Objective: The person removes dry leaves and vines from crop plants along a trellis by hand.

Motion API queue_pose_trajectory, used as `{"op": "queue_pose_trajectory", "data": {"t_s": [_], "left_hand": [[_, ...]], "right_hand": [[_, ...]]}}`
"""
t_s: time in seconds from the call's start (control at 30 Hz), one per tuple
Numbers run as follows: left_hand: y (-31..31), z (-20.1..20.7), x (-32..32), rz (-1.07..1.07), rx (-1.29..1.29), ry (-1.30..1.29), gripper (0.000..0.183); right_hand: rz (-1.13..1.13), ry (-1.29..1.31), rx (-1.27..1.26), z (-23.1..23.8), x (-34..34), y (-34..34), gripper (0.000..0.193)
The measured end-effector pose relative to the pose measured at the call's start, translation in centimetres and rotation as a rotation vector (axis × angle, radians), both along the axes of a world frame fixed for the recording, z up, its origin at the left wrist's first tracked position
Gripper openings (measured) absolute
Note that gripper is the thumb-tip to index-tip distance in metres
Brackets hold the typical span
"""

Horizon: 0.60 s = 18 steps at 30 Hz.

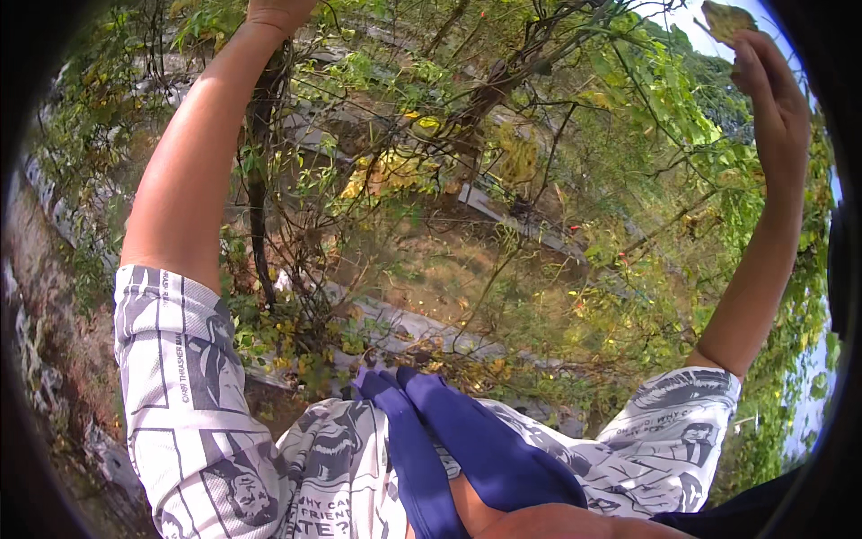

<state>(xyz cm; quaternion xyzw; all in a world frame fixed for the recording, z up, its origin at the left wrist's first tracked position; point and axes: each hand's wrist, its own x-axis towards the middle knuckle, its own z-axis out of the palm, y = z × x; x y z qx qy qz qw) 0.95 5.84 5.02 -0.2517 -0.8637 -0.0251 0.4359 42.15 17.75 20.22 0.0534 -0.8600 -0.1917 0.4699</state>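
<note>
My right hand (779, 108) is raised at the upper right, thumb and fingers pinched together on a yellowish-brown dry leaf (729, 22). The leaf shows above the fingertips against the bright sky. My left arm reaches up to the top edge, where only the wrist and part of my left hand (280, 11) show. Its fingers lie outside the picture, so what it touches is hidden. Close by the left wrist are thin vines and green leaves (359, 72). A dark upright stem (260, 171) runs down just beside the left forearm.
Tangled bare branches (503, 85) cross the middle, with withered yellow leaves (391, 172) hanging among them. Grey ground sheeting (404, 328) runs in strips over brown soil (440, 269). Dense green foliage (669, 85) stands at the right. Blue cloth (449, 431) hangs at my chest.
</note>
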Motion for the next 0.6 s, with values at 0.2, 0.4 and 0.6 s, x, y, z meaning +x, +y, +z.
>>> {"op": "queue_pose_trajectory", "data": {"t_s": [0.2,0.4,0.6], "left_hand": [[-7.7,-4.3,5.3,-0.253,0.543,0.472,0.022],[-5.1,-19.4,18.5,-0.992,0.655,-0.356,0.026],[2.1,-25.2,18.7,-0.767,0.66,-0.227,0.019]], "right_hand": [[-0.142,-1.072,-0.356,-16.9,1.9,-3.8,0.047],[0.119,-0.9,-0.97,-31.9,1.6,0.8,0.042],[0.511,-0.455,-2.196,-37.0,-8.0,1.9,0.056]]}}
